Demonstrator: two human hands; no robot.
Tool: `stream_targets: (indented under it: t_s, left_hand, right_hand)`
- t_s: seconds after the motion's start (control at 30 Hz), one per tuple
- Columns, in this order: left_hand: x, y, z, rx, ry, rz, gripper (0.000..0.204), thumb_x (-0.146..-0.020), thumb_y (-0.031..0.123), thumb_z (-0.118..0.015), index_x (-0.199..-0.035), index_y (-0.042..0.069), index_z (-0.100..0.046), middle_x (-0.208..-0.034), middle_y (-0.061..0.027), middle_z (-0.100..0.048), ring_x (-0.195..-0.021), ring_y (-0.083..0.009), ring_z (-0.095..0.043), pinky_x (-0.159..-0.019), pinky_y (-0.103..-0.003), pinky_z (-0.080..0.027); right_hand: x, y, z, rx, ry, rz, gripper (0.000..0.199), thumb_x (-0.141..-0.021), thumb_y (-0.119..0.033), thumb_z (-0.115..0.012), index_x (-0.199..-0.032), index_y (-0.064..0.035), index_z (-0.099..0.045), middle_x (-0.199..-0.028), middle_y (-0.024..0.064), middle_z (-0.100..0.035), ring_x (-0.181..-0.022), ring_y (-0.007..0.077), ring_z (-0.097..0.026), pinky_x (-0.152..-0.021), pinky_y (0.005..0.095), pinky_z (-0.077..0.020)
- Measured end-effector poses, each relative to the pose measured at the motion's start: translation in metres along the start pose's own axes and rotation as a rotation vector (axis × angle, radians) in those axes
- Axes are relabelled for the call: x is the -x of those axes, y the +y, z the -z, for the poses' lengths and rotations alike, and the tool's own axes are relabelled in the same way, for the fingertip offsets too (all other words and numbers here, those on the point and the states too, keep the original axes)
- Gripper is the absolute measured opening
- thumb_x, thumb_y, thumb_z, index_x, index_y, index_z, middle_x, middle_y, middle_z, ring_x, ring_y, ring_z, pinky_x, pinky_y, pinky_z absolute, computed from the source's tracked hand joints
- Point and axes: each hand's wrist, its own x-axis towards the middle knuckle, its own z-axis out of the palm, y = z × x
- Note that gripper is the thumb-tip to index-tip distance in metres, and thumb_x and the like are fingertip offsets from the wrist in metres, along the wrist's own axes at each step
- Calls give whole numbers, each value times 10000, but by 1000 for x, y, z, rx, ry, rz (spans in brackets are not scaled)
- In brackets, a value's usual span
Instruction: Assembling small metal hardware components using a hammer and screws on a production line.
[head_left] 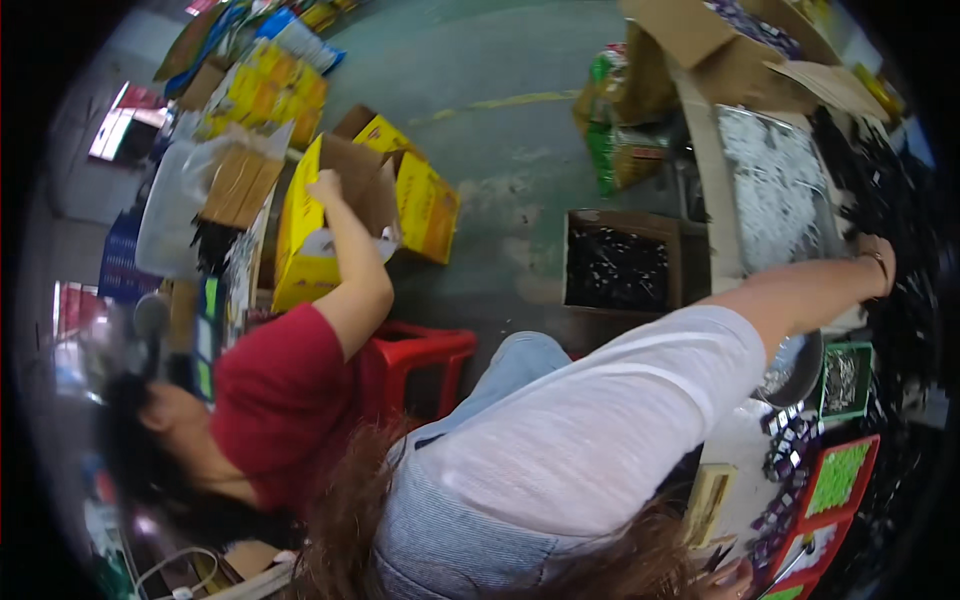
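My left arm, in a white sleeve, stretches across to the right. My left hand [877, 255], with a bracelet at the wrist, reaches to the edge of a heap of black parts [900, 200]; its fingers are blurred against the dark heap. Close to it lies a metal tray of white plastic pieces [775, 190]. At the lower right edge my right hand [728, 580] shows only in part, its fingers curled near a thin dark thing. Beside that hand are red bins [845, 520] with green and white pieces, and small dark purple-black parts [785, 450].
A box of black parts [617, 262] stands on the floor beside the bench. A round bowl [800, 370] and a green bin [846, 380] sit past my forearm. On the left, a co-worker in a red shirt [285, 390] reaches into a yellow carton [300, 240], near a red stool [425, 350].
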Motion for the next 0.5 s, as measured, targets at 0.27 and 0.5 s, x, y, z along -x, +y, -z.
stream_targets:
  t_s: [0.27, 0.5]
  left_hand:
    - [50, -5, 69, 525, 299, -165, 229, -685, 242, -716, -796, 43, -695, -868, -145, -676, -848, -275, -653, -680, -364, -523]
    - [287, 8, 33, 330, 698, -1252, 249, -732, 371, -625, -698, 130, -572, -620, -28, -590, -571, -247, -627, -469, -399, -425]
  right_hand:
    - [-83, -44, 6, -496, 66, 65, 297, -913, -190, -656, -1098, 25, -569, -1000, 168, -636, -835, 276, -642, -740, 386, -546]
    - [-104, -106, 32, -1005, 477, 268, 634, -874, -289, -703, -1323, 35, -393, -1127, 177, -598, -905, 298, -639, -788, 393, -555]
